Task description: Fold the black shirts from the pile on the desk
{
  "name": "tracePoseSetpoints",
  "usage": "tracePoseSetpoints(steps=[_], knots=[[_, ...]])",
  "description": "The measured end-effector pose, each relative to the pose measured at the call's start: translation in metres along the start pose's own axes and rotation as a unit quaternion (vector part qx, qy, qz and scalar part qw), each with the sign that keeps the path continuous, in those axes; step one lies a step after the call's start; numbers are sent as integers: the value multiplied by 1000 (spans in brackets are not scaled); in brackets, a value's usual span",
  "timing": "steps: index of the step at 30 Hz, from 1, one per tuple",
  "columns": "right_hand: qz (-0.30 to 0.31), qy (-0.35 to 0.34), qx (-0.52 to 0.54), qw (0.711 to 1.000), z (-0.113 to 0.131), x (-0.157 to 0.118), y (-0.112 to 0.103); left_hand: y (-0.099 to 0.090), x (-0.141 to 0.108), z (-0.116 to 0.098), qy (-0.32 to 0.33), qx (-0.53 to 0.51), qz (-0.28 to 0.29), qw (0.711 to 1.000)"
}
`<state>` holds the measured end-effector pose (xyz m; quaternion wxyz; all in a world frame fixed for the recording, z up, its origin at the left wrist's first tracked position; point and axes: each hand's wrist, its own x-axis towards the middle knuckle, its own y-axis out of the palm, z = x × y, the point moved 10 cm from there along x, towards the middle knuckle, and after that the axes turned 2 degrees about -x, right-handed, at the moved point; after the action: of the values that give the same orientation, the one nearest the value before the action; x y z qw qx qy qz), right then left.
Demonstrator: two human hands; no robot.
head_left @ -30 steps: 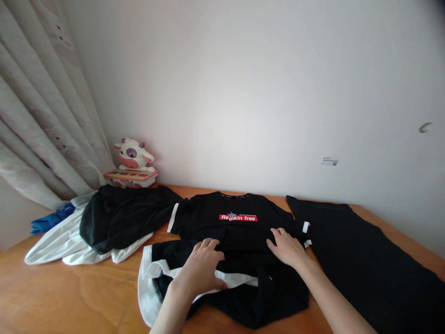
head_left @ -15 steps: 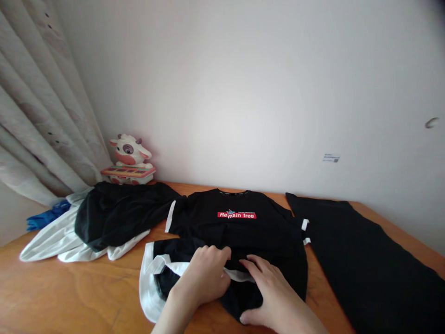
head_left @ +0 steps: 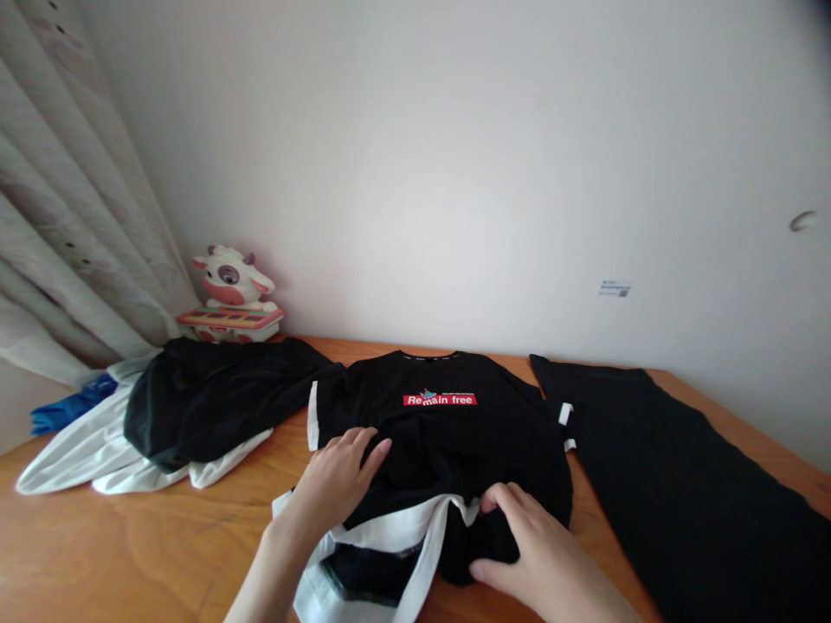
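A black T-shirt (head_left: 454, 433) with white sleeve edges lies front up, its collar toward the wall and a red "Remain free" print on its chest. Over its lower part a black garment with white trim (head_left: 389, 529) is bunched. My left hand (head_left: 341, 480) lies low over the T-shirt's left side, thumb held apart from the fingers, nothing in its grasp. My right hand (head_left: 536, 554) is at the right end of the white trim, fingertips touching or nearly touching it. Its thumb is well apart from the fingers, on or just above the black cloth.
Black and white clothing (head_left: 208, 407) is heaped at the left, beside a blue cloth (head_left: 71, 407). A cow-shaped toy keyboard (head_left: 234, 298) stands by the wall and curtain (head_left: 65, 199). Black cloth (head_left: 681, 467) is spread at the right of the wooden table (head_left: 130, 536).
My left hand has moved left and away from me, off the white-trimmed cloth. That cloth's trim now stands in a raised fold near my right hand, which has shifted slightly right.
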<state>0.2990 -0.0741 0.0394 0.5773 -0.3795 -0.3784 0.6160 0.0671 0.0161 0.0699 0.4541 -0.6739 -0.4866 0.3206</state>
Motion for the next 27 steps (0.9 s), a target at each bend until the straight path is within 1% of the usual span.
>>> tracePoseSetpoints(steps=[2, 4, 6, 8, 9, 11, 13, 14, 15, 17, 19, 21, 23, 25, 27], knots=[[23, 10, 4, 1000, -2, -2, 2, 12, 5, 23, -25, 37, 15, 999], [33, 1, -2, 999, -1, -4, 0, 24, 10, 44, -50, 68, 36, 996], [43, -6, -10, 999, -6, -7, -5, 28, 15, 64, -74, 82, 39, 993], [45, 8, -23, 999, -21, -11, -13, 23, 18, 81, -103, 90, 32, 990], [33, 21, -33, 999, -32, -13, -19, 17, 18, 88, -122, 103, 24, 987], [-12, 51, -54, 997, -56, -17, -35, -3, 14, 95, -158, 150, -11, 976], [-64, 70, -76, 993, -72, -20, -48, -23, 8, 85, -159, 178, -48, 970], [-76, 69, -80, 992, -75, -21, -49, -28, 5, 74, -139, 166, -49, 975], [-73, 60, -77, 993, -74, -20, -47, -27, 1, 61, -110, 134, -35, 984], [-43, 34, -59, 997, -63, -18, -35, -17, -6, 36, -50, 42, 29, 997], [-5, 19, -52, 998, -48, -16, -22, -4, -16, 18, -18, -14, 97, 995], [19, 18, -69, 997, -35, -14, -16, 5, -24, 10, -13, -13, 142, 990], [31, 16, -80, 996, -26, -13, -16, 10, -28, 8, -18, 9, 167, 986], [35, 18, -68, 997, -22, -13, -19, 12, -31, 8, -33, 24, 186, 982], [27, 30, -48, 998, -24, -13, -24, 12, -32, 10, -50, 32, 198, 978]])
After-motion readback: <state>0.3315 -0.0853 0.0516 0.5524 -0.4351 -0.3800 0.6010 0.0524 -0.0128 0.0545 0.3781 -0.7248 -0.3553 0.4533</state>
